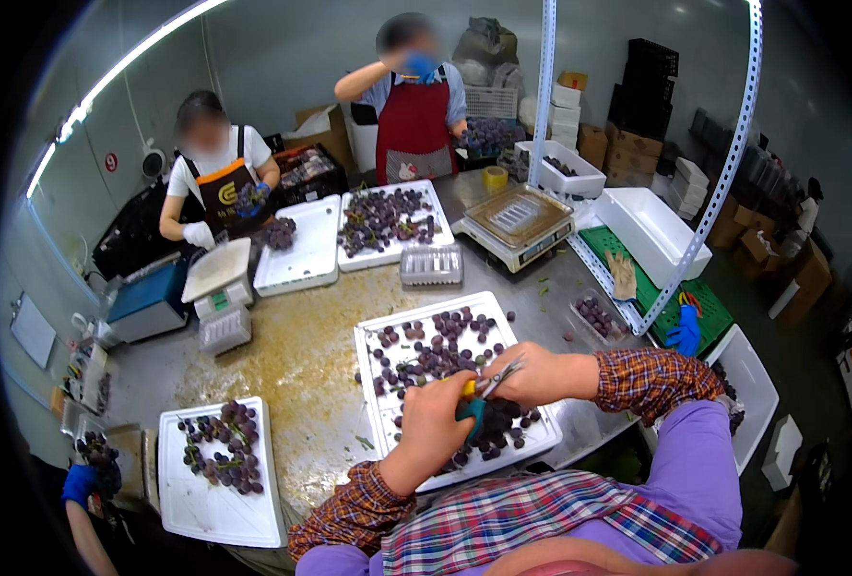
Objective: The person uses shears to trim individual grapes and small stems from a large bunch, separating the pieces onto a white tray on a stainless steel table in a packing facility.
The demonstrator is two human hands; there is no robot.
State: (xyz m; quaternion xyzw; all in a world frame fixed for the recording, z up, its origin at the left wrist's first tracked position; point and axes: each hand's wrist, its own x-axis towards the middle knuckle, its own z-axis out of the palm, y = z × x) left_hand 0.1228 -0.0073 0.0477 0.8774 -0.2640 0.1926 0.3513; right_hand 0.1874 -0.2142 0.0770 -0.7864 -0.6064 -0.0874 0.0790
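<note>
My left hand (430, 420) is closed around the handles of a pair of scissors (495, 380) with yellow and teal grips. The metal blades point up and right, beside the fingers of my right hand (533, 372). That hand is closed at the top of a dark bunch of grapes (493, 428), which hangs low over a white tray (366, 357); its stem is hidden by the fingers. Loose purple grapes (445, 359) and small clusters with green stems lie across the tray under both hands.
Another white tray (178, 518) with grapes stands at left. Beyond are a clear plastic box (432, 265), a scale (514, 223) and a metal post (709, 202). Two people work across the table. A co-worker's blue-gloved hand (79, 485) holds grapes at far left.
</note>
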